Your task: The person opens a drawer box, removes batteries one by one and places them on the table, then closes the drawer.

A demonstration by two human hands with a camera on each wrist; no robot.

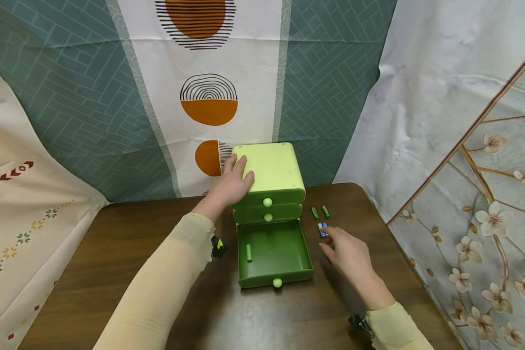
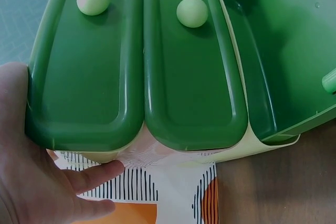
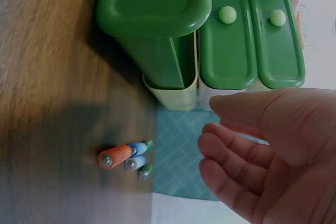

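Note:
A small drawer cabinet (image 1: 273,165) with a pale yellow-green top and green fronts stands on the table. My left hand (image 1: 233,185) rests on its left top edge, fingers spread. The bottom drawer (image 1: 284,245) is pulled out, and a green battery (image 1: 248,253) lies inside at the left; the two upper drawers are closed. To the right of the cabinet, my right hand (image 1: 349,252) hovers by two blue batteries (image 1: 321,230), its fingers loosely bent around nothing. An orange battery (image 3: 116,156) beside them shows in the right wrist view; in the head view the hand hides it.
Two green batteries (image 1: 315,213) lie farther back on the brown wooden table (image 1: 122,253). A patterned cloth (image 1: 253,73) hangs behind the cabinet, a flowered one (image 1: 468,204) at the right and a cream one (image 1: 22,218) at the left.

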